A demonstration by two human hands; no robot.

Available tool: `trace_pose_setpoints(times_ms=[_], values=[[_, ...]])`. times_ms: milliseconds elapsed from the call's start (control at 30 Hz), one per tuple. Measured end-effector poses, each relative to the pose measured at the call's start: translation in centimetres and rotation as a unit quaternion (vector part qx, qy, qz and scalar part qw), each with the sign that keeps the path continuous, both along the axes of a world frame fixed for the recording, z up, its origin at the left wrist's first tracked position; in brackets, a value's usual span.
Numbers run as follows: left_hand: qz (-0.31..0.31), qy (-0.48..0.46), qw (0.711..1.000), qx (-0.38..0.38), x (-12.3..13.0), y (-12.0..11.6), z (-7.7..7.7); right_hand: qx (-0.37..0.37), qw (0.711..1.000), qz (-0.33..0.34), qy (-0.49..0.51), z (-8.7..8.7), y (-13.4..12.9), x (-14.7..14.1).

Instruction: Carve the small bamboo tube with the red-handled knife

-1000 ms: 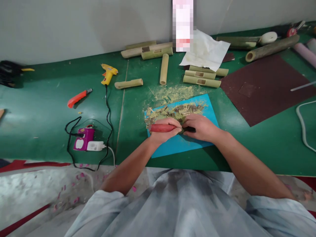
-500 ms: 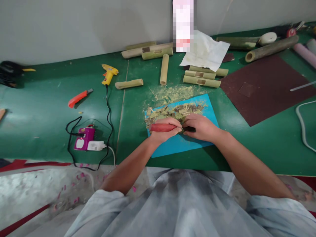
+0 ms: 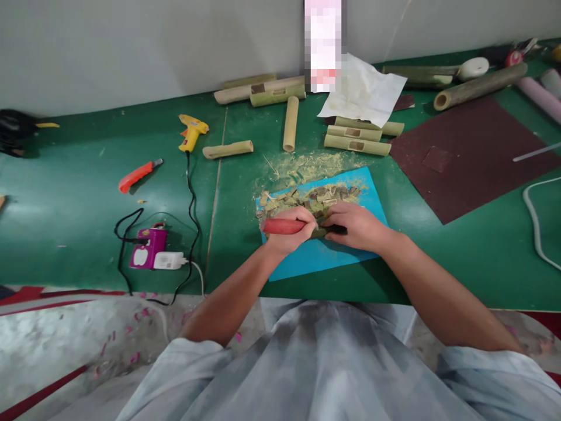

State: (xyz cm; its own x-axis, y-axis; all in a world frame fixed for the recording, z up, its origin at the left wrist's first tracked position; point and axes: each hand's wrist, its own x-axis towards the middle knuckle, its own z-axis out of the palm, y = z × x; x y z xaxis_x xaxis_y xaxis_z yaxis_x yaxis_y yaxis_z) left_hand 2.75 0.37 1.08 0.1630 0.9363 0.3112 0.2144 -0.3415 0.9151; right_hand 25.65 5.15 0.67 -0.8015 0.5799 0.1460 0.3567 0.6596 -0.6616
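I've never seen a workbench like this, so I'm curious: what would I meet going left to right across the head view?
Black object, orange cutter, yellow glue gun, left hand gripping a red handle, right hand at a dark piece, brown sheet.

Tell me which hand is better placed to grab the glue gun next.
Left hand, probably: it is nearer the glue gun; the right hand would reach across it. The left's red-handled tool must go down first.
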Motion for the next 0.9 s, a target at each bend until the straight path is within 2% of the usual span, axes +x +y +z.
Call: trace_pose_setpoints(times_ms=[367,900], values=[[0.049,-0.017,0.998,0.027,0.09,-0.62,-0.49,-0.003,1.000,0.002,0.010,-0.05,-0.08,0.17],[0.067,-0.028,0.997,0.034,0.11,-0.83,-0.48,-0.003,1.000,0.004,0.018,-0.17,-0.02,0.27]])
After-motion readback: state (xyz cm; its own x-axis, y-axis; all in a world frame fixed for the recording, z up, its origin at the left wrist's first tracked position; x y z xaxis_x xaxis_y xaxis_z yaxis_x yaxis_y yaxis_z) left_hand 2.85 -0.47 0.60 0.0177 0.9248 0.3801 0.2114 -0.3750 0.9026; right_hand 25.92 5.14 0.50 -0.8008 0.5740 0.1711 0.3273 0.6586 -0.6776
